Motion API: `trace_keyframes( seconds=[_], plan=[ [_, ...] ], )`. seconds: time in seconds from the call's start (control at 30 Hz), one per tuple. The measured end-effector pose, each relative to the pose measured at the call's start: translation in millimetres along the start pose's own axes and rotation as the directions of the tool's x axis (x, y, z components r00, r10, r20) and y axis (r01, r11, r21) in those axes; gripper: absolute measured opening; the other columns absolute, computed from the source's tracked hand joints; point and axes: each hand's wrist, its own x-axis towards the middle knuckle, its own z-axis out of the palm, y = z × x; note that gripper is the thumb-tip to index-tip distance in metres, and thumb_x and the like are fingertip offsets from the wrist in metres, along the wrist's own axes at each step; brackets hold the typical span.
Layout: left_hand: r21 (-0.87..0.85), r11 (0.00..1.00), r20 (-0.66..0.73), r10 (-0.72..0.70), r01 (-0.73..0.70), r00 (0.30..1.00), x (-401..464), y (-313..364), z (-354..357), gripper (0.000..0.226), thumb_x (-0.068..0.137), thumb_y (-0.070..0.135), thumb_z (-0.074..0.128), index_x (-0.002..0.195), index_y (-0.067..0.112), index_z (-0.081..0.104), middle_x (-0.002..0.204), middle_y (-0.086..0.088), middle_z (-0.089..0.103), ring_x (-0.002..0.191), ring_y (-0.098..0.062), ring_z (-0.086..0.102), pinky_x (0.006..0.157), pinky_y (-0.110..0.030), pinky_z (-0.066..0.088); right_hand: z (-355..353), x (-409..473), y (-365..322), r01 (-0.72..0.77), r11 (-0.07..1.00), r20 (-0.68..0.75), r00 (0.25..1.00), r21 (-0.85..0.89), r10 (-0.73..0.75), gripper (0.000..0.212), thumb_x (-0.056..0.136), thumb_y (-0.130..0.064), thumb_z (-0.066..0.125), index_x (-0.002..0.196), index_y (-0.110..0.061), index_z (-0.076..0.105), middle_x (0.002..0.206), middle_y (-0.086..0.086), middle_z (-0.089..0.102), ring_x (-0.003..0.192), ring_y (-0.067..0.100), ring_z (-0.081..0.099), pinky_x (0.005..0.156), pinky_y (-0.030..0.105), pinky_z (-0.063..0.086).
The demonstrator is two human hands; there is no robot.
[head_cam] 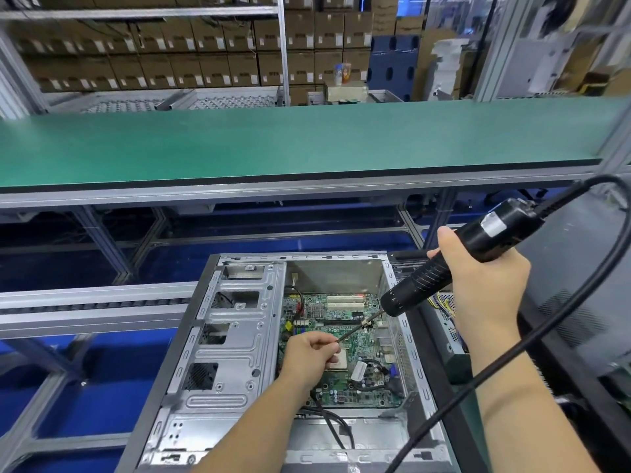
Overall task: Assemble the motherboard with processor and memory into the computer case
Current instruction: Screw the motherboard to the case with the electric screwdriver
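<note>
An open metal computer case (pixel 235 339) lies flat in front of me. A green motherboard (pixel 345 317) sits inside it on the right, with a square processor (pixel 338 361) partly hidden under my left hand. My right hand (pixel 485 288) grips a black electric screwdriver (pixel 454 257), tilted down to the left, its thin bit (pixel 358 329) reaching over the board. My left hand (pixel 309 358) hovers above the board and pinches the tip of the bit. Memory sticks cannot be made out.
A black cable (pixel 560 322) loops from the screwdriver's top past my right forearm. A long green shelf (pixel 300 145) spans above the conveyor rails (pixel 92 302). A black case panel (pixel 573 302) lies to the right. Stacked cardboard boxes (pixel 191 46) fill the background.
</note>
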Motion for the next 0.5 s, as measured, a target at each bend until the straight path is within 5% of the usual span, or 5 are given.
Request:
trace_keyframes(
  seconds=[0.17,0.5],
  plan=[
    [0.1,0.992,0.022,0.078,-0.08,0.997,-2.1,2.2,2.0,0.014,0.09,-0.002,0.067,0.088,0.01,0.073,0.078,-0.005,0.072,0.065,-0.013,0.068,0.06,-0.022,0.052,-2.2,2.0,-1.8,-0.022,0.999,0.017,1.0,0.023,0.022,0.021,0.074,-0.035,0.082,0.077,-0.018,0.069,0.073,0.003,0.075,0.072,0.025,0.076,0.077,0.054,0.062],
    [0.327,0.931,0.059,0.149,-0.16,0.987,-6.2,4.8,3.7,0.015,0.094,0.006,0.063,0.095,0.02,0.069,0.09,0.003,0.069,0.068,-0.006,0.062,0.06,-0.017,0.048,-0.8,-1.2,-1.4,0.016,1.0,0.025,1.0,0.005,-0.016,0.022,0.07,-0.041,0.081,0.073,-0.023,0.07,0.073,-0.003,0.075,0.071,0.022,0.076,0.078,0.053,0.062]
  ],
)
